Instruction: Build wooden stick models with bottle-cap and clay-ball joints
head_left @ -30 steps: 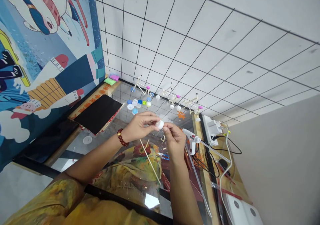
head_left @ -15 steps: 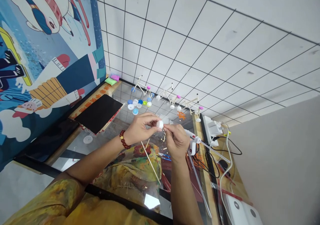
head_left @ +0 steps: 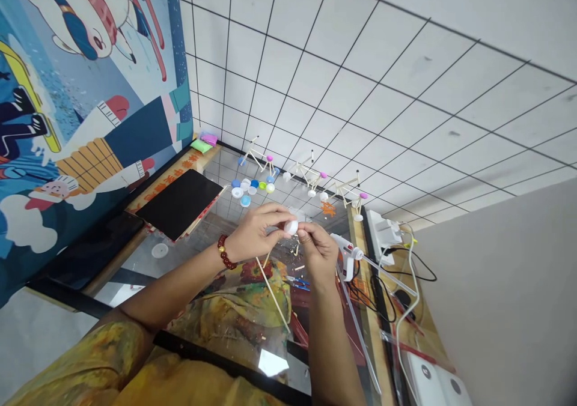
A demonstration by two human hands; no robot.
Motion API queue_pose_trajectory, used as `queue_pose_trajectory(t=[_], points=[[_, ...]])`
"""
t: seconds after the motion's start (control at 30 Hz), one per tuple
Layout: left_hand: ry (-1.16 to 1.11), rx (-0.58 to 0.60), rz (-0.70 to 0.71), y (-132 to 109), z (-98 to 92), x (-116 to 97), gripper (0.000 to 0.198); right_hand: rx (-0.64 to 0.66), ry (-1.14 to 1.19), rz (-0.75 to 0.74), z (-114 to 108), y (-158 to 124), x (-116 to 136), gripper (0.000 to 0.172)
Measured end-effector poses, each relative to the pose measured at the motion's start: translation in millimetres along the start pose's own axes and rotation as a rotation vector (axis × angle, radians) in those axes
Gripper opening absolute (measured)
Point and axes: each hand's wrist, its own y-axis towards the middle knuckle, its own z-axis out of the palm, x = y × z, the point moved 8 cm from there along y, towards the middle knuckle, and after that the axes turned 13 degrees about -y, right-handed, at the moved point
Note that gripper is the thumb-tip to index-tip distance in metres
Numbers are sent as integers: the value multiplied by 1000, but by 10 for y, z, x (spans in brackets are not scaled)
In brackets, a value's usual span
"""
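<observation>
A small white cap [head_left: 291, 227] is pinched in my left hand [head_left: 258, 233], between thumb and fingers, above the glass table. My right hand [head_left: 318, 251] is closed, its thumb and index finger pressed together at the cap's right edge; whatever lies between them is too small to make out. Beyond my hands is a cluster of blue, white and green caps [head_left: 246, 200]. Three small stick models with pink tops [head_left: 269, 158] stand along the far edge. To the right of my right hand lies a white glue gun [head_left: 347, 256].
A black sheet [head_left: 180, 205] rests on papers at the left. A long thin stick [head_left: 273, 295] and blue-handled cutters [head_left: 298, 283] lie near my forearms. Cables and a white power strip [head_left: 381, 232] run along the right edge. A tiled wall rises behind.
The white cap has turned and shifted slightly right in my left hand. My right hand's fingers have moved slightly at its edge. The view has shifted a little.
</observation>
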Motion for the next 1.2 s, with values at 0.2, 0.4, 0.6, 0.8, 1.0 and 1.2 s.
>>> queue_pose_trajectory(t=[0.2,0.4,0.6,0.8,1.0,1.2], points=[[41,-12,21,-3,-18,-18,30,32,127,123,94,-34,-171,14],[-27,-34,-33,5,-19,57,27,-25,44,-12,16,4,-14,12],[-132,-52,-97,2,-33,168,27,-48,-77,-119,-14,22,121,14],[-401,-130,-343,2,-127,489,37,-99,8,-101,-39,36,8,46],[-456,-176,-417,-5,-186,654,40,-125,-119,-112,-70,60,12,41],[-400,-168,-460,-10,-256,804,41,-16,-263,-92,25,90,-63,30]])
